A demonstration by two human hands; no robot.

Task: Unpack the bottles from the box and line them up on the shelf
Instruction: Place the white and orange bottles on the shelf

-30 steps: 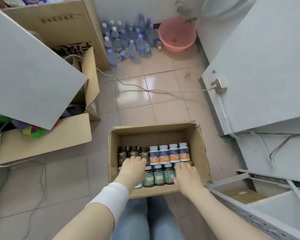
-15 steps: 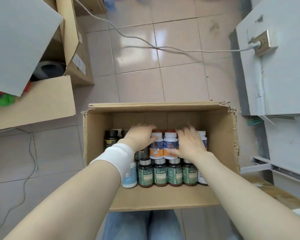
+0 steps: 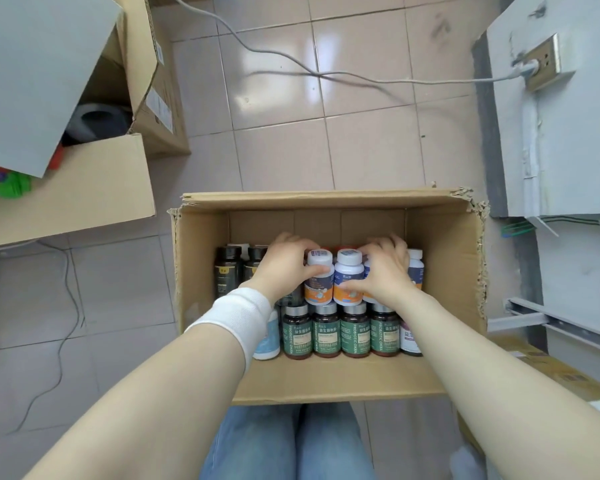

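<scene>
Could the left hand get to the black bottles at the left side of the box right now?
Probably yes: the black bottles stand uncovered beside the left hand in the open box, though it grips a white-capped bottle.

Pale glossy tiles are covering the floor (image 3: 281,157), and light is glaring off them in a bright patch (image 3: 312,50) near the top. A white cable (image 3: 361,77) is trailing across the tiles and plugging into a socket (image 3: 542,62) on the scuffed grey wall (image 3: 568,140) at the right. Below that wall, green wires (image 3: 515,228) are poking out and a metal rail (image 3: 551,323) is running aslant. At the left, open cartons (image 3: 66,199) are sitting on the floor, a grey board (image 3: 39,74) is lying tilted over them, and a thin dark wire (image 3: 63,327) is snaking across the tiles.
</scene>
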